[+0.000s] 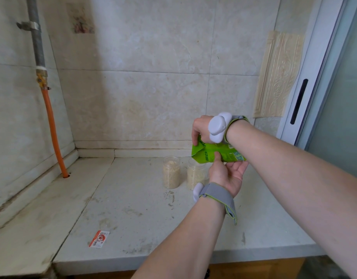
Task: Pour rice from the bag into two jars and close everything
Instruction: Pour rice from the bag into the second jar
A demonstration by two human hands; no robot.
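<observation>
Holding the green rice bag [213, 155] clear of the counter [133, 218], tipped onto its side, folded end toward nine o'clock and just above the mouth of the right jar [195, 175].

Gripping that folded end from twelve o'clock with the right hand [201, 130]: back of the hand to the camera, fingers curled over the far side, thumb pressed on the near face, wrist bent sharply, forearm running in from four o'clock.

Propping the bag from six o'clock with the left hand [227, 174]: palm turned up, fingers cupped under the bottom edge, thumb straight up against the green face, forearm rising from seven o'clock. Wearing on each wrist a grey strap [217, 193] with a white pod [218, 125].

Standing below the bag, at seven to eight o'clock of it, two clear open-topped jars side by side with a small gap: right jar partly behind the left hand, left jar [171, 172] at nine o'clock of it, both well filled with rice.

Scattered at six o'clock of the left jar, loose grains [170, 196]. Lying farther out at seven o'clock, near the counter's front edge, a red-and-white packet [99, 238].

Off at nine o'clock, against the tiled wall [153, 57], an orange hose [52, 127] dropping from a brass valve [41, 77] under a grey pipe [37, 47] into a hole in the counter.

At two o'clock, a cream embossed panel [280, 75] beside a white door frame [318, 57].
</observation>
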